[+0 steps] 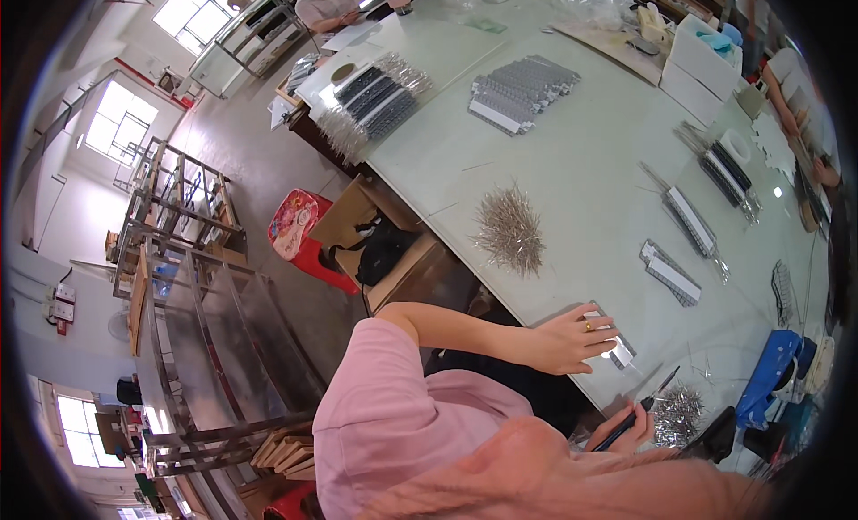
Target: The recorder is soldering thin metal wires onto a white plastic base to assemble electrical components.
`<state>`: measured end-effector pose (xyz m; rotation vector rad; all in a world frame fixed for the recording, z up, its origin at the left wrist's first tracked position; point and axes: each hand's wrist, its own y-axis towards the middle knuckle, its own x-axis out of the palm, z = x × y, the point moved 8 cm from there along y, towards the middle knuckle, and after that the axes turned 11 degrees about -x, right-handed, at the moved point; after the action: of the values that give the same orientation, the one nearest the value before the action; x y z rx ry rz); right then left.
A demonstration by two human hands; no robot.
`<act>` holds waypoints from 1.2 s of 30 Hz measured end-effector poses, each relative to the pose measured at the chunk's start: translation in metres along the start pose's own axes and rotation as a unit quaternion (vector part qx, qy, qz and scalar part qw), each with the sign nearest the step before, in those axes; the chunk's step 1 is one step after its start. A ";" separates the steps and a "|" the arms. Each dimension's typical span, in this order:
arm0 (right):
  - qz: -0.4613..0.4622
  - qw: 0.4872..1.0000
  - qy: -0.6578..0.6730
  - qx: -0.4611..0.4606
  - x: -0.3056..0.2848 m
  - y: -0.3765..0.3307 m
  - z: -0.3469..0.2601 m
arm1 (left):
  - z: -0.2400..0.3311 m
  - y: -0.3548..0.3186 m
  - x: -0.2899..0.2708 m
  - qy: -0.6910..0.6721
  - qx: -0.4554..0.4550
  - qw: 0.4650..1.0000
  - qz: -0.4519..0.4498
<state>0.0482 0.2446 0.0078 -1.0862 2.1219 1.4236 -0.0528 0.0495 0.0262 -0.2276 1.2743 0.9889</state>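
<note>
Pink cloth of the person's sleeve and shoulder (420, 439) fills the near part of the view. From it the left arm reaches out to the near edge of the pale bench (572, 162), where the left hand (572, 337) lies palm down on a small grey strip of packed metal pins (617, 346); the fingers (601, 321) are spread flat over the strip, pressing on it rather than curled around it, and one finger wears a ring. Just to the right and nearer, the right hand (630, 426) is closed around a dark pen-like tool (648, 408), whose tip points up and right, just short of the strip.

Right of that hand lies a small loose heap of silvery pins (679, 413), and beyond it, near the right rim, a blue object (770, 372). Farther along the bench sits a larger loose heap of pins (511, 227), well apart from both hands. To its right lie several filled grey strips (670, 271), and at the far end rest two bigger stacks of such strips, one grey (523, 91) and one darker (375, 100).

Left of the bench, on the floor, stands a red plastic stool (299, 234) beside an open cardboard box (375, 243) with something black inside. Metal racks (179, 216) stand farther left. Another person (326, 6) sits at the far end of the bench, and another person's arm (791, 100) shows at the far right.
</note>
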 end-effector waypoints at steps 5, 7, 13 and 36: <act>-0.034 0.999 -0.013 -0.016 0.016 0.027 -0.013 | -0.006 -0.008 -0.001 -0.020 -0.020 0.999 -0.020; -0.026 0.998 -0.029 -0.049 0.015 0.034 -0.016 | -0.004 -0.010 0.001 -0.030 -0.014 0.999 0.002; -0.021 0.991 -0.030 -0.127 -0.008 0.044 -0.029 | 0.010 -0.009 0.012 -0.039 0.005 0.999 0.011; 0.006 0.997 0.062 -0.035 0.006 0.038 -0.008 | -0.006 -0.001 0.010 -0.018 -0.058 0.992 -0.109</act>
<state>0.0170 0.2425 0.0309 -1.2199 2.1812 1.4805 -0.0563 0.0501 0.0152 -0.4280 1.1348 0.8760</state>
